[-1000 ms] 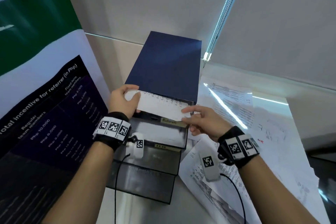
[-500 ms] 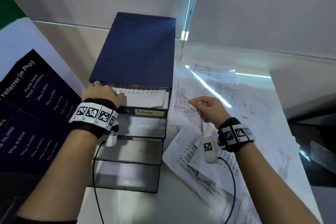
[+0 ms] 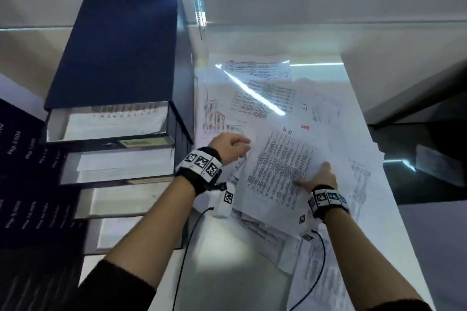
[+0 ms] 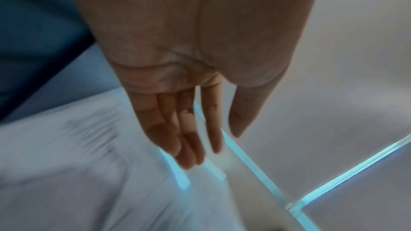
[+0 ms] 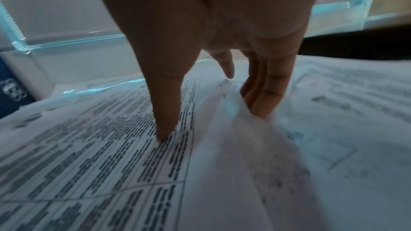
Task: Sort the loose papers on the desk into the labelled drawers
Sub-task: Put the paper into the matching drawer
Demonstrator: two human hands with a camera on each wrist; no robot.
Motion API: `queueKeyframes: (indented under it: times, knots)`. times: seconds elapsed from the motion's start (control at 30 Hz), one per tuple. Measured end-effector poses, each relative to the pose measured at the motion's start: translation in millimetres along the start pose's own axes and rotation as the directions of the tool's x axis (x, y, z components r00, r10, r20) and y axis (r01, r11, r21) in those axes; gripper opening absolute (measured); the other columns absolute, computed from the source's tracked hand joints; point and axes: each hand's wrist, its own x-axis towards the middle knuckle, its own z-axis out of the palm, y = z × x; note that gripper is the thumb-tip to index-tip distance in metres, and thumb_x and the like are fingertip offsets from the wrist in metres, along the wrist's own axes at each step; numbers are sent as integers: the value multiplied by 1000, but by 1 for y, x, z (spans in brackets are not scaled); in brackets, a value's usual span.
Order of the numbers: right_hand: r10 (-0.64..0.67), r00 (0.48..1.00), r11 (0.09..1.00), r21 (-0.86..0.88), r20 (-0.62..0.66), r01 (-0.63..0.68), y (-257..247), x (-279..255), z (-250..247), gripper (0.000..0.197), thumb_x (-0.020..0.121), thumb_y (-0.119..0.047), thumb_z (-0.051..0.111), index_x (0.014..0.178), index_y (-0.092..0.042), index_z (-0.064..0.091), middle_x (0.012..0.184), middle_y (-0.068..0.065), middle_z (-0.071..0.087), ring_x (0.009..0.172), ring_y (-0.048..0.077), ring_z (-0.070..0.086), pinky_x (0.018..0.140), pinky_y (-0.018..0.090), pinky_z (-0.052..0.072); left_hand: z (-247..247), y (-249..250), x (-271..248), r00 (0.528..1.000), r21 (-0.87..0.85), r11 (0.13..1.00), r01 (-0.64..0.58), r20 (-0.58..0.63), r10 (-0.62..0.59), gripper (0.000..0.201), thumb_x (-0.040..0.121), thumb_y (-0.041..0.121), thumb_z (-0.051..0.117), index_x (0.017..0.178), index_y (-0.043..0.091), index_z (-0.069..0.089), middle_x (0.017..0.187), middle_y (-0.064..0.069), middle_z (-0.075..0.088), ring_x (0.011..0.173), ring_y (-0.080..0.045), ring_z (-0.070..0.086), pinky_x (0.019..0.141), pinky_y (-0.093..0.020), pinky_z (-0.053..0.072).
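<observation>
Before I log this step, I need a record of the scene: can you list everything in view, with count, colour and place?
Drawer unit: one, dark blue, on the desk's left; four clear-fronted drawers stepped open, each with white paper inside.
Top drawer: holds a printed sheet.
Loose papers: many, overlapping, white with black print, right of the unit; some marked IT or HR.
HR sheet: one, topmost, near both hands.
Poster: one, dark with white print, far left.
Desk: white, glossy.
Left hand: at the HR sheet's left edge, fingers relaxed in the wrist view.
Right hand: pinches the HR sheet's right edge, thumb on top, fingers underneath.
</observation>
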Motion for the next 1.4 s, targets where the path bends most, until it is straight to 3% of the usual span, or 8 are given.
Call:
queueKeyframes:
  times: [0.1,0.2,0.43,0.63,0.83,1.0,1.2,1.4]
  knots:
    - [-193,980,965,189,37,183,7,-1,-1,76,76,-32,82,136,-12,41,118,9,61,97,29,61,83,36,54,64,-42,38,973,111,968,224,-81,-215,50,92,25,64,140,17,49,132,-7,60,110,-20,59,94,-27,47]
    - [-355,932,929,140,68,343,22,7,-14,30,81,-36,76,91,-13,60,83,2,60,72,19,51,60,24,42,103,-58,52,952,48,967,249,-196,-235,59,92,28,66,144,12,44,144,-9,50,129,-25,50,109,-34,40]
    - [-168,984,939,314,64,140,69,55,-55,21,77,-28,82,90,-14,74,78,4,72,73,23,69,66,30,57,120,-53,84,906,-41,964,261,-335,-259,56,83,23,73,135,13,53,136,-7,58,126,-24,54,106,-31,43]
    - [-471,866,851,346,168,396,50,52,-56,28,78,-46,74,72,-19,72,64,3,68,59,22,62,54,28,54,132,-37,91,811,8,981,192,-565,-154,63,84,45,70,136,19,49,133,-11,49,122,-30,50,105,-43,42]
    - [-610,790,593,624,-65,509,11,37,-74,37,77,-51,72,75,-14,74,61,11,59,57,13,48,50,29,41,106,-8,77,927,-608,794,24,-283,-245,115,61,57,81,153,33,16,150,-19,39,136,-28,43,108,-49,37]
    - [-626,744,473,644,-235,601,-17,19,-103,8,89,-17,70,96,-16,67,81,10,69,69,17,62,60,29,55,64,16,52,906,-497,839,-223,-423,-9,45,79,25,80,95,-11,59,77,-25,62,69,-5,60,78,-52,55]
    - [-623,670,390,582,-404,713,-38,-15,-111,18,93,-19,64,107,-11,57,88,-9,65,77,-3,62,67,17,52,35,47,15,751,-123,873,-472,-576,324,32,74,36,79,73,6,68,74,-8,70,70,-17,65,70,-28,55]
    - [-595,786,668,442,-166,599,-19,-26,-70,47,87,-28,71,126,-11,50,108,-3,66,92,12,65,72,18,54,54,13,2,899,-137,961,-242,-403,169,28,83,35,75,104,19,67,98,6,71,91,-9,67,80,-24,56]
